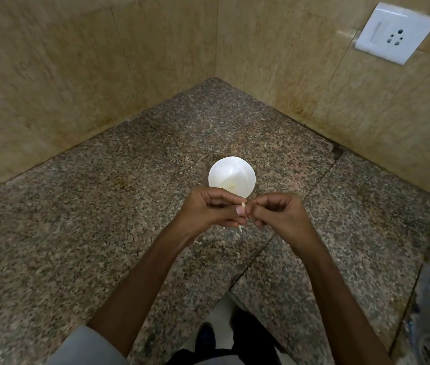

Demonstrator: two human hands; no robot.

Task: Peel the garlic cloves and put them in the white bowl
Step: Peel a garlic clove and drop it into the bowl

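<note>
I see left hand (208, 209) and right hand (283, 212) both pinching garlic clove (243, 205), likely to strip skin. White bowl (235, 166) at 12 o'clock, near for quick drop. Peel scraps (240, 229) at 6 o'clock.

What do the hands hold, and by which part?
A garlic clove, pinched between left hand and right hand; only its tip shows, so the exact part is unclear.

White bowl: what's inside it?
Inside the white bowl, a pale yellowish lump, probably peeled garlic, lies near the bottom. The left hand covers the bowl's near edge, so anything there is hidden.
</note>
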